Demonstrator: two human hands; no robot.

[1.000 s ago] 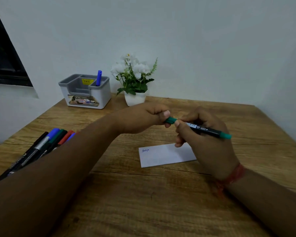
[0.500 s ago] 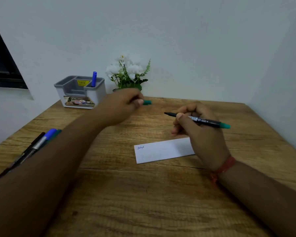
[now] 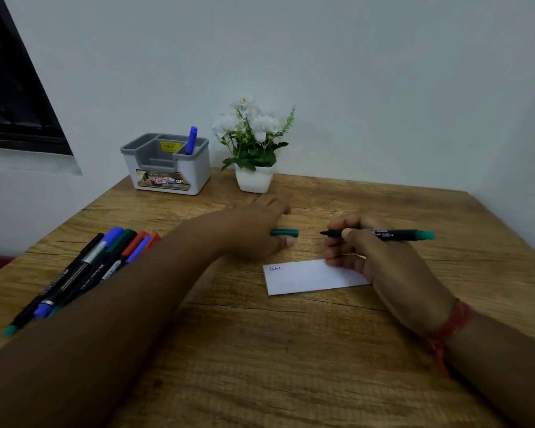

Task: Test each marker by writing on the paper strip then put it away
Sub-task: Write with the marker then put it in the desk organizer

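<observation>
White potted flowers [image 3: 252,140] on wooden table [image 3: 291,350], dark window [image 3: 10,88].

Matt, grainy wooden table [image 3: 260,350]
</observation>
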